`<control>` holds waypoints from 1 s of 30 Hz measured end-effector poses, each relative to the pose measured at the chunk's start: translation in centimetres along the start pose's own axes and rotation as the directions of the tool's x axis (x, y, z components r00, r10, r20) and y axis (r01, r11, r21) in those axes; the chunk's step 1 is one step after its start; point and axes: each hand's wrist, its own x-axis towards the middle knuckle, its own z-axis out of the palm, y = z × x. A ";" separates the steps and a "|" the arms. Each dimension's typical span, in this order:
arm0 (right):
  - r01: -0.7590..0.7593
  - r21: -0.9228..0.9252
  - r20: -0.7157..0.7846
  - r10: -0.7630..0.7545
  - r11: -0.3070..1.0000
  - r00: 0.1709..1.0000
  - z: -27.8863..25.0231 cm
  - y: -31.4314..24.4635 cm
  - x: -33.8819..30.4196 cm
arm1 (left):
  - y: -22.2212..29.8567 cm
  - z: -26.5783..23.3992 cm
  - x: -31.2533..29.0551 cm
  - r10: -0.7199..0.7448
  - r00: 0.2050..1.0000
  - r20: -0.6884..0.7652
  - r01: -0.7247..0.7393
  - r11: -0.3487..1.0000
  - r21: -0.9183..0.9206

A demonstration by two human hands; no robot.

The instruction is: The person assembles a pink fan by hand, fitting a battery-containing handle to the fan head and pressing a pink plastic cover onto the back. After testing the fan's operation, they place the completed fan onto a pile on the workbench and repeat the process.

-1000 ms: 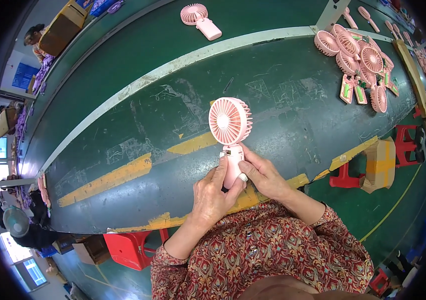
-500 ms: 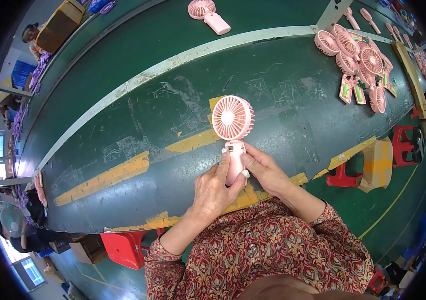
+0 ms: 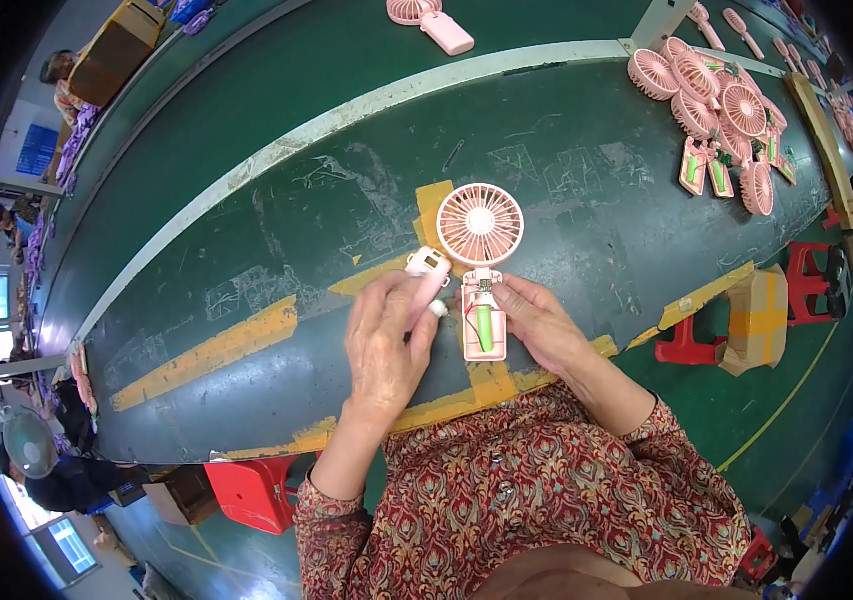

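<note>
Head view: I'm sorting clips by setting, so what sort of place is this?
Most likely a factory assembly line. A long green worktable runs past, a pile of pink fans waits on it, and the right hand steadies an opened fan with its battery showing.

Pink handheld fan (image 3: 480,262) lies opened, green battery (image 3: 484,328) exposed, its cover (image 3: 426,278) alongside.

The fan (image 3: 479,226) and cover (image 3: 426,277) look like smooth matt pink plastic. The table (image 3: 246,240) is dull green, scuffed and scratched, with worn yellow tape (image 3: 208,353).
</note>
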 end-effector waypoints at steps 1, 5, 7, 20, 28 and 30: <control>0.000 -0.009 0.009 0.000 1.000 1.000 0.0 -0.1 -0.1 | 0.3 0.6 0.3 0.022 0.999 -0.025 -0.025 0.990 -0.142; 0.008 -0.045 0.009 -0.008 0.999 1.000 -0.3 0.5 0.1 | 0.9 2.3 1.0 0.068 0.996 0.066 -0.052 0.974 -0.223; -0.005 -0.045 0.010 0.005 0.999 1.000 -0.1 0.1 0.0 | 0.3 2.9 0.8 0.093 0.986 0.140 -0.062 0.976 -0.208; 0.076 -0.173 0.122 -0.055 0.982 0.991 -0.1 -0.6 -0.1 | 0.0 2.6 1.8 0.185 0.960 0.212 -0.147 0.972 -0.185; 0.047 -0.204 0.073 -0.033 0.978 0.997 0.0 -0.4 -0.2 | 0.2 2.3 1.5 0.165 0.961 0.221 -0.126 0.975 -0.181; 0.052 -0.213 0.073 -0.037 0.976 0.997 0.0 -0.4 -0.2 | 0.2 2.2 1.5 0.158 0.963 0.220 -0.119 0.976 -0.181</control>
